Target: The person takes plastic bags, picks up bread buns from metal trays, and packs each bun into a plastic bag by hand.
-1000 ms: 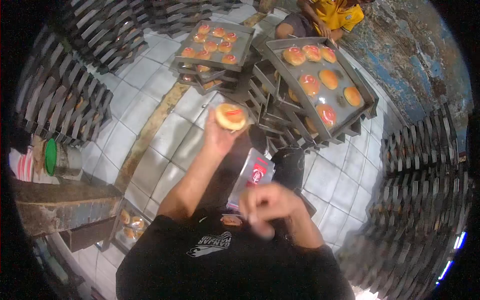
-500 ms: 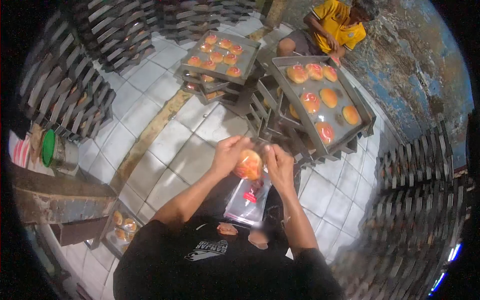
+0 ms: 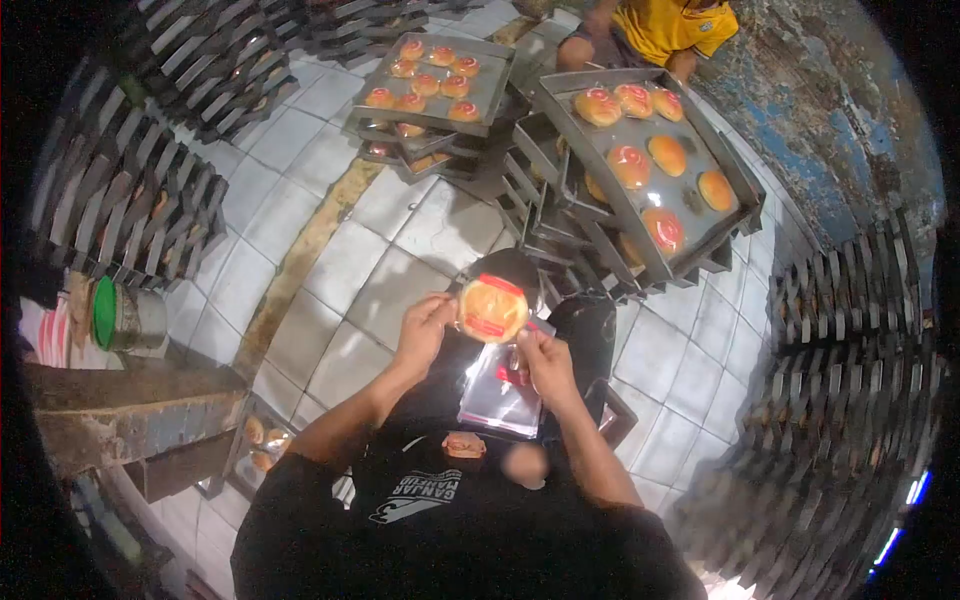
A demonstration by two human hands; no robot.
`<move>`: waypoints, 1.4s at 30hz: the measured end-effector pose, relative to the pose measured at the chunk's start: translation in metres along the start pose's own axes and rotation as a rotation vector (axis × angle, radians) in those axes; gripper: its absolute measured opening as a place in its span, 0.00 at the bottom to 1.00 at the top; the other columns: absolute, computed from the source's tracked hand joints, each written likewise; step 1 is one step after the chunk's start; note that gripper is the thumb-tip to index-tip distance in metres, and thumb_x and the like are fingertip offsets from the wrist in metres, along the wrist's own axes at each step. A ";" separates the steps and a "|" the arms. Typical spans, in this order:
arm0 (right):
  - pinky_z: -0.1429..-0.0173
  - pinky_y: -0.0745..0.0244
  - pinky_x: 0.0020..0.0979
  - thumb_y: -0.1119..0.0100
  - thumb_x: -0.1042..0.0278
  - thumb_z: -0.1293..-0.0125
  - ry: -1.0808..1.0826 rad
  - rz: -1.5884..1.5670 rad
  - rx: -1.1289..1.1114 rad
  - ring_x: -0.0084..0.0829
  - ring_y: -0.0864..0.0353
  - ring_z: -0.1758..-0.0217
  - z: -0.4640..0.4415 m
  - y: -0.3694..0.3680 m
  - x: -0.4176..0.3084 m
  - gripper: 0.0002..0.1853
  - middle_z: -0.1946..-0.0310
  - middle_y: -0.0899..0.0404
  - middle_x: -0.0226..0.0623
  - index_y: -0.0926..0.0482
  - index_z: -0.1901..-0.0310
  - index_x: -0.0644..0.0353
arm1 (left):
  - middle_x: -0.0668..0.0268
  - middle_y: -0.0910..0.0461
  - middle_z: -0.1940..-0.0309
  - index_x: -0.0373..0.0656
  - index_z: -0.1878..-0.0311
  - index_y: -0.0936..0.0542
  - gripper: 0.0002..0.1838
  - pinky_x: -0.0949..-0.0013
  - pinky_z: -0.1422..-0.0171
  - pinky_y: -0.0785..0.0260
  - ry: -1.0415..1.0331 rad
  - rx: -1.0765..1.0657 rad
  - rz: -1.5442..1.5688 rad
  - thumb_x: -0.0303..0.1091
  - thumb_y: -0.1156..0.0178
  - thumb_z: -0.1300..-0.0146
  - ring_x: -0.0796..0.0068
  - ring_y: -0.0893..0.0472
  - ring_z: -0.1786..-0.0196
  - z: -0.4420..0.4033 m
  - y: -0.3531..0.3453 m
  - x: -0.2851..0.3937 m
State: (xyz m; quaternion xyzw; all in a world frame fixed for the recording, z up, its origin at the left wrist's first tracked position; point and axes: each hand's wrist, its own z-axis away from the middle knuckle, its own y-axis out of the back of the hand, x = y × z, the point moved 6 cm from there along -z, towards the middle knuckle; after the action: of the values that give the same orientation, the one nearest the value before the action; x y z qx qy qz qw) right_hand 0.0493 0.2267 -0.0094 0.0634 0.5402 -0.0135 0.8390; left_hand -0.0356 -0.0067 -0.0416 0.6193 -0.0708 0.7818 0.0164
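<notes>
A round bun in a clear wrapper with red print [image 3: 492,308] hangs between my two hands. My left hand [image 3: 428,328] pinches the wrapper at its left side, and my right hand [image 3: 545,362] pinches it at the lower right. Below the bun, a stack of clear plastic bags [image 3: 498,398] lies on my lap. Ahead to the right, the top tray [image 3: 690,165] of a stack holds wrapped buns and a few that look bare. Farther off, another tray [image 3: 487,88] carries several wrapped buns.
A person in a yellow shirt [image 3: 668,30] sits behind the right tray stack. Tall stacks of dark trays [image 3: 840,400] stand on the right and left. A wooden bench [image 3: 140,405] and a bucket with a green rim [image 3: 135,318] are at the left.
The bun was bare in my left hand; now it is inside a wrapper held by both hands. Since half a second ago the wrapped bun has turned flatter, its red-printed side facing up.
</notes>
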 end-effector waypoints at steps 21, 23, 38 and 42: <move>0.39 0.21 0.38 0.33 0.70 0.30 0.567 0.368 0.445 0.39 0.18 0.38 0.040 0.081 -0.134 0.34 0.36 0.20 0.49 0.35 0.25 0.64 | 0.56 0.25 0.29 0.36 0.25 0.31 0.33 0.58 0.19 0.43 -0.480 -1.522 0.986 0.54 0.52 0.20 0.63 0.30 0.23 0.177 -0.156 0.331; 0.37 0.21 0.37 0.32 0.71 0.30 0.543 0.303 0.408 0.40 0.18 0.38 0.054 0.057 -0.124 0.34 0.37 0.20 0.48 0.34 0.26 0.65 | 0.55 0.24 0.30 0.36 0.26 0.30 0.33 0.58 0.19 0.43 -0.485 -1.528 0.978 0.54 0.52 0.19 0.63 0.29 0.24 0.177 -0.156 0.331; 0.36 0.22 0.36 0.35 0.75 0.29 0.505 0.335 0.311 0.38 0.16 0.41 0.087 0.049 -0.128 0.26 0.40 0.16 0.46 0.27 0.32 0.68 | 0.55 0.20 0.35 0.37 0.29 0.27 0.27 0.58 0.20 0.41 -0.591 -1.388 0.774 0.50 0.55 0.16 0.63 0.25 0.29 0.157 -0.162 0.313; 0.44 0.22 0.28 0.34 0.73 0.30 0.388 -0.160 0.215 0.26 0.17 0.50 0.112 0.107 -0.107 0.22 0.53 0.15 0.40 0.24 0.37 0.68 | 0.54 0.20 0.37 0.37 0.30 0.26 0.26 0.59 0.20 0.40 -0.712 -0.615 0.057 0.49 0.56 0.16 0.63 0.24 0.30 0.051 -0.134 0.241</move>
State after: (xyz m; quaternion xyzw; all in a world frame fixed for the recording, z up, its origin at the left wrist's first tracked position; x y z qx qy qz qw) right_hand 0.1160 0.3142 0.1433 0.1110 0.6901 -0.1250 0.7041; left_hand -0.0270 0.1047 0.2157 0.8130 -0.3175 0.4636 0.1525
